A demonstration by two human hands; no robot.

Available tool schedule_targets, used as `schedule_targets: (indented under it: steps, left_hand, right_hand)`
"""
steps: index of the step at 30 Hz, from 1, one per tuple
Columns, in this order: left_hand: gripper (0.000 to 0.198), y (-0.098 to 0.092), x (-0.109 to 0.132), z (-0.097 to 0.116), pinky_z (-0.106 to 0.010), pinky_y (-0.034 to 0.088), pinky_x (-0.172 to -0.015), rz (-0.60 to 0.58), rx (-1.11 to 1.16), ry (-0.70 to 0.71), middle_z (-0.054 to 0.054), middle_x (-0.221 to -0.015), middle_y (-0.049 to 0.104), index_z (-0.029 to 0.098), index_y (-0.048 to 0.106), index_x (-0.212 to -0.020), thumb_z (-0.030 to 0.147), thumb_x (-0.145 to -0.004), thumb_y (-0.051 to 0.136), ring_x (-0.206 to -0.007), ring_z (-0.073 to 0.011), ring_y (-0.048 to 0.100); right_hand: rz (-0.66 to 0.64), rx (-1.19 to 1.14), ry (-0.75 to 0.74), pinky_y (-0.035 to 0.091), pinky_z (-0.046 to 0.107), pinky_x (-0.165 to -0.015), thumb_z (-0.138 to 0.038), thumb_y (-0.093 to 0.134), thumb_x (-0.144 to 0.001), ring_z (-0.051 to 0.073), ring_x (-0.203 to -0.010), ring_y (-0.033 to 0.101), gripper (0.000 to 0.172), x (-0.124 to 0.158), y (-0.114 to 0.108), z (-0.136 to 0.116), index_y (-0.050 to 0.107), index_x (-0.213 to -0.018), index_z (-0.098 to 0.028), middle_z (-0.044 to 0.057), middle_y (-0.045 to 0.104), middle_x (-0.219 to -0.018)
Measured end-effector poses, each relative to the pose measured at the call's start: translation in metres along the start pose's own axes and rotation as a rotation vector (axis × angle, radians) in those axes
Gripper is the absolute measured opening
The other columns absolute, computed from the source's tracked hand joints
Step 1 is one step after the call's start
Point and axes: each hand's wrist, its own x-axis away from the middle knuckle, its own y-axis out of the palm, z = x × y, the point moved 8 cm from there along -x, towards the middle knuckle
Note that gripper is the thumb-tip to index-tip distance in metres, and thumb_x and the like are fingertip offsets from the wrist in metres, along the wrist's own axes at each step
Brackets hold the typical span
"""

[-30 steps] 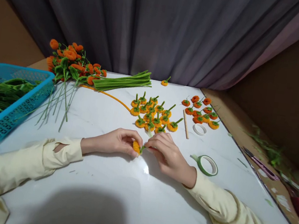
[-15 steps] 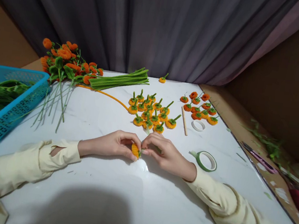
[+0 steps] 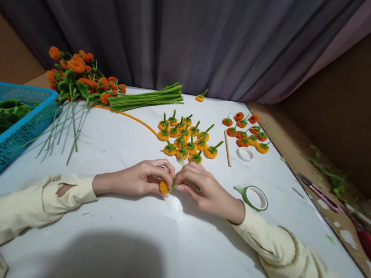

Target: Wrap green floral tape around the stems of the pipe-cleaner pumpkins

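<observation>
My left hand [image 3: 139, 178] is closed around a small orange fuzzy flower head [image 3: 164, 187] at the middle of the white table [image 3: 125, 236]. My right hand [image 3: 203, 187] pinches the green stem end of the same flower head, fingertips meeting those of the left hand. Both wrists rest on the table top. Just beyond the hands lies a cluster of several yellow-orange flower heads with green stems [image 3: 187, 137].
A green tape roll [image 3: 255, 197] lies right of my right hand, a white tape ring [image 3: 245, 154] and a wooden stick [image 3: 228, 148] further back. Darker orange heads [image 3: 246, 131] sit back right. A blue basket of green leaves [image 3: 5, 129] stands left, beside finished stemmed flowers [image 3: 77, 77] and green stems [image 3: 146, 99].
Both hands have stayed together on the flower head, with the fingers turning it slightly; the view has tilted a little.
</observation>
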Motion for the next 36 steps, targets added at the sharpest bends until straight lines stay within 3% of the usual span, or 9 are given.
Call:
schedule_targets:
  steps: [3, 8, 12, 14, 19, 26, 36]
  left_hand:
    - [0.001, 0.002, 0.001, 0.001, -0.03, 0.048, -0.081, -0.002, 0.01, -0.001, -0.006, -0.096, 0.053, 0.017, 0.064, -0.081, 0.017, -0.08, 0.065, -0.089, -0.0153, 0.055]
    - [0.038, 0.002, 0.003, -0.012, -0.028, 0.052, -0.074, -0.026, 0.418, -0.234, -0.007, -0.108, 0.052, 0.021, 0.05, -0.108, 0.022, -0.076, 0.07, -0.095, -0.0166, 0.058]
    - [0.026, 0.009, 0.006, -0.017, -0.028, 0.05, -0.076, -0.148, 0.546, -0.334, -0.007, -0.099, 0.061, 0.018, 0.05, -0.104, 0.025, -0.083, 0.063, -0.092, -0.0169, 0.062]
    - [0.027, 0.01, 0.007, -0.019, -0.026, 0.049, -0.072, -0.147, 0.514, -0.354, -0.005, -0.093, 0.062, 0.018, 0.05, -0.103, 0.023, -0.081, 0.066, -0.086, -0.015, 0.062]
    - [0.017, 0.008, 0.004, -0.012, -0.026, 0.049, -0.072, -0.064, 0.351, -0.223, -0.003, -0.093, 0.058, 0.017, 0.06, -0.091, 0.018, -0.076, 0.069, -0.082, -0.0132, 0.058]
    - [0.007, 0.006, 0.0, -0.004, -0.026, 0.047, -0.075, -0.087, 0.175, -0.101, -0.004, -0.09, 0.057, 0.013, 0.063, -0.084, 0.016, -0.078, 0.066, -0.083, -0.0133, 0.056]
    - [0.005, 0.002, 0.0, -0.007, -0.026, 0.047, -0.075, -0.042, 0.107, -0.092, -0.006, -0.093, 0.06, 0.014, 0.065, -0.082, 0.019, -0.08, 0.064, -0.083, -0.0144, 0.057]
  right_hand:
    - [0.004, 0.001, -0.003, 0.04, 0.034, -0.076, -0.018, 0.051, -0.09, 0.018, -0.081, 0.051, 0.007, 0.0, 0.001, 0.0, 0.055, -0.084, -0.019, 0.004, 0.06, -0.081]
    - [0.048, 0.062, -0.065, 0.038, 0.033, -0.073, -0.016, 0.048, -0.091, 0.018, -0.079, 0.049, 0.009, 0.0, -0.004, -0.005, 0.053, -0.084, -0.017, 0.005, 0.059, -0.081]
    - [0.058, 0.137, -0.136, 0.037, 0.035, -0.073, -0.014, 0.044, -0.091, 0.019, -0.081, 0.047, 0.01, 0.002, -0.005, -0.013, 0.052, -0.087, -0.017, 0.006, 0.058, -0.082]
    - [0.058, 0.149, -0.161, 0.037, 0.035, -0.074, -0.013, 0.043, -0.09, 0.019, -0.083, 0.047, 0.01, 0.002, -0.005, -0.016, 0.052, -0.089, -0.017, 0.006, 0.058, -0.082]
    - [0.053, 0.126, -0.163, 0.037, 0.035, -0.076, -0.01, 0.044, -0.089, 0.02, -0.086, 0.048, 0.012, 0.002, -0.006, -0.015, 0.054, -0.09, -0.018, 0.006, 0.059, -0.083]
    - [0.016, 0.128, -0.162, 0.036, 0.034, -0.076, -0.007, 0.045, -0.087, 0.019, -0.084, 0.047, 0.014, 0.003, -0.004, -0.015, 0.055, -0.088, -0.016, 0.006, 0.057, -0.081]
    - [0.058, 0.146, -0.132, 0.038, 0.034, -0.073, -0.008, 0.045, -0.088, 0.019, -0.082, 0.048, 0.014, 0.002, -0.004, -0.012, 0.055, -0.087, -0.016, 0.006, 0.059, -0.081]
